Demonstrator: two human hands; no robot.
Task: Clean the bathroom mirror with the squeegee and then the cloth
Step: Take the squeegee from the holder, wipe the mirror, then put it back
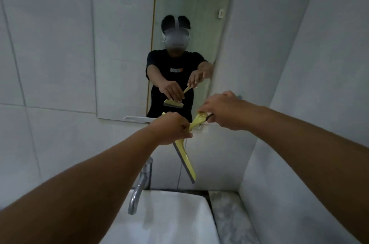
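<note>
The yellow squeegee (185, 161) hangs in front of the wall just below the mirror (123, 44), its blade slanting down to the right over the basin. My left hand (170, 129) is closed around the top of the blade bar. My right hand (221, 111) pinches the end of the yellow handle at the mirror's lower right corner. Both arms reach forward and show in the mirror as a reflection. No cloth is in view.
A white basin (169, 221) with a chrome tap (142, 182) sits below. A marbled counter strip (229, 217) lies to its right. A small white shelf (135, 118) runs along the mirror's bottom edge. Grey tiled walls close in on both sides.
</note>
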